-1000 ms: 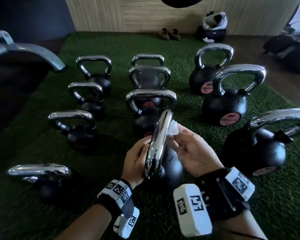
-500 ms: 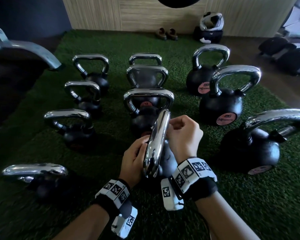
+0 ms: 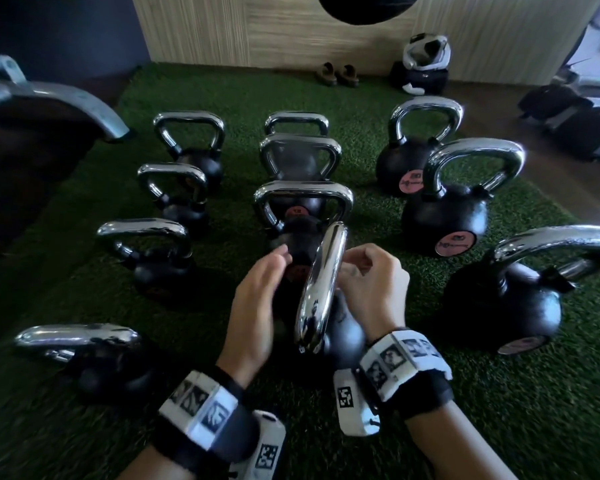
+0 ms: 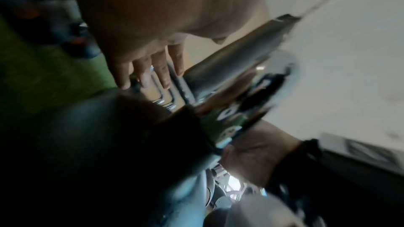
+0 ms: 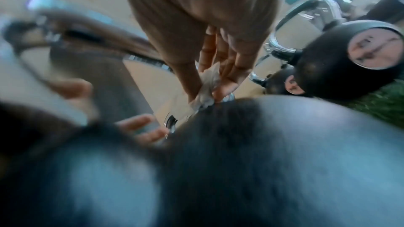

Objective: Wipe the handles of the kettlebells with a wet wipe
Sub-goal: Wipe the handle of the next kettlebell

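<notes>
A black kettlebell with a chrome handle (image 3: pixel 323 285) stands on the turf right in front of me, its handle seen edge-on. My right hand (image 3: pixel 354 268) is against the handle's right side, knuckles up and fingers curled. In the right wrist view this hand (image 5: pixel 218 75) pinches a crumpled white wet wipe (image 5: pixel 206 89) where the handle's leg meets the black ball (image 5: pixel 284 144). My left hand (image 3: pixel 281 258) lies along the handle's left side. Its fingers (image 4: pixel 150 73) are nearly straight beside the chrome bar (image 4: pixel 229 63) and hold nothing.
More chrome-handled kettlebells stand in rows on the green turf (image 3: pixel 499 427): small ones on the left (image 3: pixel 146 251), one just beyond (image 3: pixel 302 202), larger ones on the right (image 3: pixel 520 299). A metal-framed bench (image 3: pixel 32 109) is at far left. Shoes (image 3: pixel 336 76) and a helmet (image 3: pixel 425 60) lie by the wall.
My right hand turned from palm-up to knuckles-up and closed in on the handle with the wipe. My left hand let go of the handle's near side and moved forward with straighter fingers.
</notes>
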The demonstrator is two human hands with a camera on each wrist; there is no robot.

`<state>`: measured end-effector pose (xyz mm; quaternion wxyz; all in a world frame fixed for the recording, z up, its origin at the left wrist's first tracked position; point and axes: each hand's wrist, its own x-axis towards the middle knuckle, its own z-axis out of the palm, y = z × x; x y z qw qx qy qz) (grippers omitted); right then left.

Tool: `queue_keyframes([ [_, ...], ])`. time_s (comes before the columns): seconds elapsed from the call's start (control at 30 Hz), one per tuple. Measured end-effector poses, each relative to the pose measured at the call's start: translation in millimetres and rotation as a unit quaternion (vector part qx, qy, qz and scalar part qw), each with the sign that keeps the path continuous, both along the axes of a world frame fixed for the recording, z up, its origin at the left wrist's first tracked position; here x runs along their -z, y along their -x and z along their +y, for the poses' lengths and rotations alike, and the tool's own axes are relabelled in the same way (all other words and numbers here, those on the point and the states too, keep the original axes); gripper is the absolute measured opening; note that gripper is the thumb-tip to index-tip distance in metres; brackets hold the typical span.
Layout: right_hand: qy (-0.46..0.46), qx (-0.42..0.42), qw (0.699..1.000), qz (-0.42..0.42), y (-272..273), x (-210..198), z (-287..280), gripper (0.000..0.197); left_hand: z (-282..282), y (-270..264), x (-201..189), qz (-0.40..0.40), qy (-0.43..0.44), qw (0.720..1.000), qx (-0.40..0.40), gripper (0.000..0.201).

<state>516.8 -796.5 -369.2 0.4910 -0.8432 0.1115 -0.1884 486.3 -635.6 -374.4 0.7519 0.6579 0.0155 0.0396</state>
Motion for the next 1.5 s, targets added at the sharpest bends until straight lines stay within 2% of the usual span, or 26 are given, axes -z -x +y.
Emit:
queue_keyframes([
  [0.07, 0.011, 0.01, 0.998, -0.06, -6.0, -1.4, -17.0, 0.024, -6.2, 23.7, -14.1, -0.114, -0.126, 0.985, 0.014, 0.078],
  [0.1, 0.019, -0.001, 0.996, -0.088, -11.9, -1.7, -24.8, 0.031, -11.3, 30.8, -12.6, -0.153, -0.216, 0.964, 0.012, 0.087],
  [0.13, 0.023, -0.033, 0.994, -0.104, -19.4, -2.9, -31.2, 0.038, -17.4, 34.9, -10.5, -0.181, -0.295, 0.938, -0.002, 0.093],
  [0.2, 0.023, -0.133, 0.987, -0.087, -34.2, -8.7, -38.0, 0.047, -25.6, 33.9, -3.9, -0.218, -0.37, 0.902, -0.045, 0.088],
  [0.27, 0.059, -0.216, 0.973, -0.055, -46.1, -16.8, -40.6, 0.043, -26.3, 29.7, -1.8, -0.244, -0.387, 0.886, -0.067, 0.076],
  [0.37, 0.113, -0.259, 0.959, -0.035, -51.1, -26.3, -45.0, 0.031, -20.7, 26.2, -1.2, -0.238, -0.412, 0.879, -0.044, 0.079],
  [0.5, 0.142, -0.279, 0.95, -0.008, -46.0, -38.3, -48.1, 0.043, -13.1, 23.2, -7.6, -0.224, -0.419, 0.88, -0.004, 0.087],
  [0.63, 0.168, -0.263, 0.95, -0.033, -40.2, -41.0, -51.5, 0.039, 4.2, 14.7, -18.0, -0.239, -0.424, 0.872, 0.058, 0.089],
  [0.73, 0.188, -0.224, 0.953, -0.081, -27.2, -36.4, -53.8, 0.043, 28.8, -6.7, -31.1, -0.217, -0.434, 0.857, 0.175, 0.094],
  [0.8, 0.205, -0.186, 0.956, -0.099, -15.0, -31.1, -56.3, 0.045, 43.0, -23.7, -42.4, -0.213, -0.449, 0.833, 0.243, 0.089],
  [0.9, 0.206, -0.137, 0.963, -0.105, 7.7, -21.6, -57.1, 0.048, 53.0, -42.9, -58.4, -0.23, -0.479, 0.796, 0.289, 0.082],
  [1.03, 0.195, -0.096, 0.967, -0.137, 26.0, -10.4, -52.1, 0.053, 53.5, -44.5, -69.0, -0.203, -0.464, 0.793, 0.338, 0.083],
  [1.17, 0.175, -0.104, 0.971, -0.129, 21.5, -10.0, -52.1, 0.053, 56.3, -38.3, -60.8, -0.165, -0.426, 0.831, 0.317, 0.082],
  [1.2, 0.171, -0.111, 0.97, -0.128, 21.6, -10.5, -52.5, 0.053, 58.3, -37.7, -59.4, -0.171, -0.434, 0.83, 0.306, 0.083],
  [1.27, 0.17, -0.122, 0.97, -0.126, 23.3, -13.3, -53.1, 0.051, 61.6, -39.3, -56.9, -0.196, -0.471, 0.809, 0.292, 0.082],
  [1.37, 0.179, -0.14, 0.971, -0.073, 26.6, -22.0, -58.0, 0.049, 47.2, -29.5, -63.3, -0.227, -0.519, 0.792, 0.226, 0.078],
  [1.43, 0.174, -0.139, 0.975, -0.005, 33.8, -30.3, -71.5, 0.05, 22.8, -20.8, -73.4, -0.267, -0.489, 0.807, 0.197, 0.071],
  [1.5, 0.131, -0.127, 0.982, 0.047, 48.5, -34.5, -97.3, 0.048, -9.6, -14.2, -81.3, -0.307, -0.414, 0.837, 0.182, 0.064],
])
